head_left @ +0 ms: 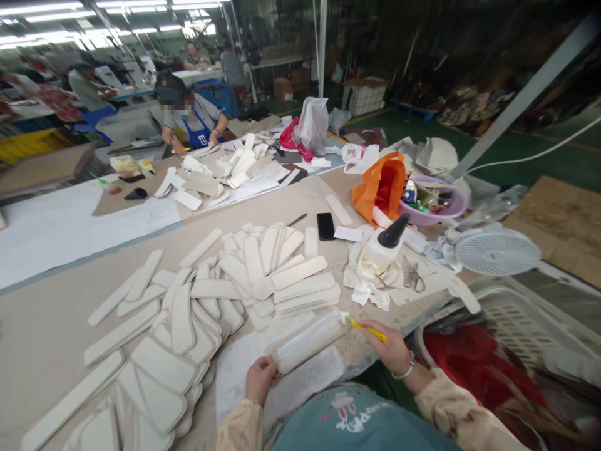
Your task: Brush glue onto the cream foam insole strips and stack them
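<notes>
- Far left, a loose heap of pale strips [183,326]; liable to slide if nudged by the left sleeve [241,426].
- Left hand [260,379] with fingers narrowed, apparently pinching the left end of the coated strip [307,343]; smudging possible from wet-looking white close by.
- Coated strip lying over a white sheet [235,376], between both hands; likely to skew under a hard stroke and weak hold.
- Right hand [392,347] closed around a yellow brush [364,326]; possible spill past the edge from overloaded bristles.
</notes>
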`<action>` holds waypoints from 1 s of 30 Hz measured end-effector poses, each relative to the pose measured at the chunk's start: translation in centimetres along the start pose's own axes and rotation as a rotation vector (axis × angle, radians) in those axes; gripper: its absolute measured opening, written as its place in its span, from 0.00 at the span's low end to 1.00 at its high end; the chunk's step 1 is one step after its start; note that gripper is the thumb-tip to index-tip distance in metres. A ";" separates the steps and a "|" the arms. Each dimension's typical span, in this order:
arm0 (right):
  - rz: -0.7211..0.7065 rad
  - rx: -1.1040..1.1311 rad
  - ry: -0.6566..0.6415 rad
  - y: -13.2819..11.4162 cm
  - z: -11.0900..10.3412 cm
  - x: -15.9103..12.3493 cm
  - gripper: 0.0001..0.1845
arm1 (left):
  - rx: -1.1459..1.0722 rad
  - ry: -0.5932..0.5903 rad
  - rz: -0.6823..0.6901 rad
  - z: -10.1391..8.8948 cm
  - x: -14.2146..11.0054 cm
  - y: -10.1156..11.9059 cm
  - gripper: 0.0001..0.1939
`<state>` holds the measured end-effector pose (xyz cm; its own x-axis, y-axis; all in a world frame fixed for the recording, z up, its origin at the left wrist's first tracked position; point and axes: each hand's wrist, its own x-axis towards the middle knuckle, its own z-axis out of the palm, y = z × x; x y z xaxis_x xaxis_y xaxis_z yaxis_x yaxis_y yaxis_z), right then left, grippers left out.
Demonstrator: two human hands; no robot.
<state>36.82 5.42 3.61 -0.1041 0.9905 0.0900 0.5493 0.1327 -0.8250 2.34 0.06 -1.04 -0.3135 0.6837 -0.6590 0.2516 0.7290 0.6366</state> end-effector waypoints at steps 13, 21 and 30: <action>0.040 0.148 0.192 -0.1 -2.6 -2.2 0.13 | 1.044 0.193 0.897 -1.5 7.2 14.1 0.16; 0.090 0.062 0.248 0.6 -3.6 -4.6 0.12 | 1.255 -0.057 1.014 2.8 13.1 19.8 0.12; 0.087 -0.020 0.278 -0.6 -3.0 -4.1 0.11 | 1.384 -0.138 0.992 2.3 13.7 20.7 0.12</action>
<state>39.43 1.39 5.45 0.1735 0.9698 0.1713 0.5625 0.0451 -0.8255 5.41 24.54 2.16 0.4983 0.8022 -0.3289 0.8568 -0.5136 0.0454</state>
